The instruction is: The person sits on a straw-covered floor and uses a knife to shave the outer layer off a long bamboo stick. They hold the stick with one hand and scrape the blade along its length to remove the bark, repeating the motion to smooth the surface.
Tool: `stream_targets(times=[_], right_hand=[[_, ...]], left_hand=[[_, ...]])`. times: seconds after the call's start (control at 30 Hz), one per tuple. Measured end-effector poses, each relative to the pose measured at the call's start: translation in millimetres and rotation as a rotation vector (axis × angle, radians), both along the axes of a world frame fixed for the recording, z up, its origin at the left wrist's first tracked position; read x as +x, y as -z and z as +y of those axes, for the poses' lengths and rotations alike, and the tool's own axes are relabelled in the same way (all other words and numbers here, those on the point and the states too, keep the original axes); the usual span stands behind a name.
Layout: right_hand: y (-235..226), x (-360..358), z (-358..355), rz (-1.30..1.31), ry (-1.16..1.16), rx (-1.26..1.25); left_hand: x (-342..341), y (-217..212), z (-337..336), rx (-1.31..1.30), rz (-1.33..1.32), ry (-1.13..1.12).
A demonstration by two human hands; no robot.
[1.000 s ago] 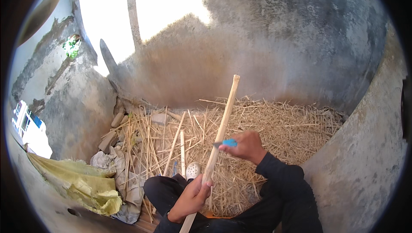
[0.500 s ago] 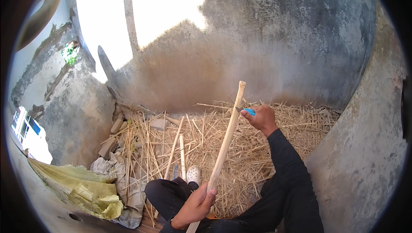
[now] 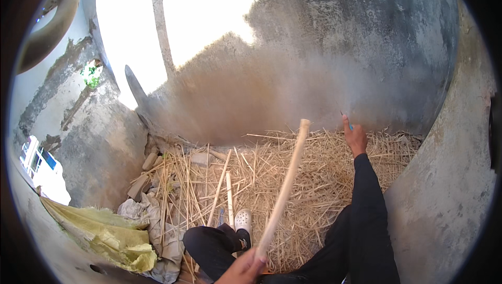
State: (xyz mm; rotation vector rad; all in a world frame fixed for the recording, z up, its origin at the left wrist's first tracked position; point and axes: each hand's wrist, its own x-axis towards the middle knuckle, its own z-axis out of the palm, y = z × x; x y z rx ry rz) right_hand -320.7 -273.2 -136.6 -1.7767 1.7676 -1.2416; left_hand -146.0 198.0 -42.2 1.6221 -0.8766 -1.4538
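My left hand (image 3: 243, 270) is closed round the lower part of a long, pale wooden stick (image 3: 285, 190), partly blurred. The stick slants up and away, its squared far end in front of the back wall. Off to the right, my right hand (image 3: 357, 139) is closed on a small knife with a blue handle (image 3: 351, 126). A thin dark blade points up and leftward from its fingers. Knife and stick are apart. Most of the blue handle is hidden by the fingers.
Straw and wood shavings (image 3: 308, 205) cover the floor. Two pale sticks (image 3: 229, 200) lie left of my white clog (image 3: 243, 219). A yellow cloth (image 3: 104, 237) and grey sacking (image 3: 157, 221) lie at left. Concrete walls (image 3: 334, 48) rise behind and at right (image 3: 444, 195).
The knife has come away from the stick; my right hand has moved right with it. My left hand and the stick have shifted down and slightly right.
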Motion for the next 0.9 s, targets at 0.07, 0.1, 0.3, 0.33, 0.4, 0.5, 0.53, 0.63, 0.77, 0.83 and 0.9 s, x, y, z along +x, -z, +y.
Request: stream_targets(times=[0.07, 0.1, 0.3, 0.33, 0.4, 0.5, 0.53, 0.63, 0.77, 0.83, 0.9], right_hand=[[-2.0, 15.6, 23.3, 0.003, -0.154, -0.025], [-10.8, 13.4, 34.7, 0.019, -0.215, -0.047], [-34.7, 71.7, 181.1, 0.198, -0.876, -0.293], [-32.8, 78.4, 199.5, 0.235, -0.964, -0.357], [-35.5, 74.8, 215.6, 0.247, -0.972, -0.414], [-41.0, 77.5, 209.8, 0.292, -0.965, -0.505], [-43.7, 78.7, 205.9, 0.318, -0.954, -0.538], [-33.5, 90.4, 199.4, 0.231, -0.892, -0.686], [-34.2, 88.5, 178.3, 0.213, -0.756, -0.519], [-28.3, 98.0, 193.9, 0.094, -0.826, -0.423], [-32.6, 96.7, 207.0, 0.252, -0.895, -0.522]], left_hand=[[21.7, 21.5, -16.3, -0.138, -0.061, 0.003], [23.2, 26.9, -27.3, -0.222, -0.037, 0.018], [33.0, 22.1, -57.4, -0.232, 0.013, -0.054], [37.5, 21.4, -59.2, -0.229, 0.017, -0.065], [38.4, 19.8, -68.7, -0.247, 0.093, -0.017], [39.1, 28.0, -73.5, -0.291, 0.371, -0.038], [38.8, 27.1, -73.5, -0.299, 0.408, -0.047], [37.6, 22.2, -72.9, -0.306, 0.457, -0.059], [41.6, 21.1, -74.4, -0.289, 0.391, -0.046], [43.4, 22.0, -78.2, -0.314, 0.361, -0.035], [45.6, 20.7, -76.6, -0.341, 0.304, -0.031]])
